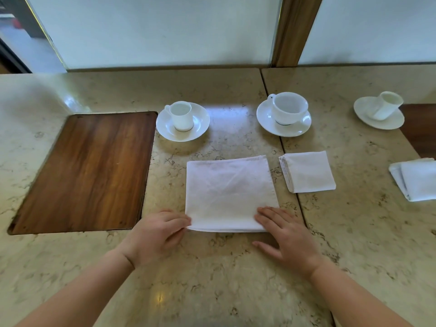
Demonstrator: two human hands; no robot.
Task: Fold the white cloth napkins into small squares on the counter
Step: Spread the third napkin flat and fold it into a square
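A white cloth napkin (227, 192), folded into a large square, lies flat on the marble counter (212, 274) in front of me. My left hand (157, 234) pinches its near left corner with curled fingers. My right hand (286, 234) lies flat, fingers straight, pressing the near right corner. A small folded napkin (308, 172) sits just to the right, and another folded one (416, 179) lies at the right edge of view.
A wooden inlay panel (87, 171) is set into the counter at left. Three white cups on saucers stand behind the napkins: one (182, 120) at centre left, one (284, 114) at centre right, one (383, 109) far right. Frosted panels close off the back.
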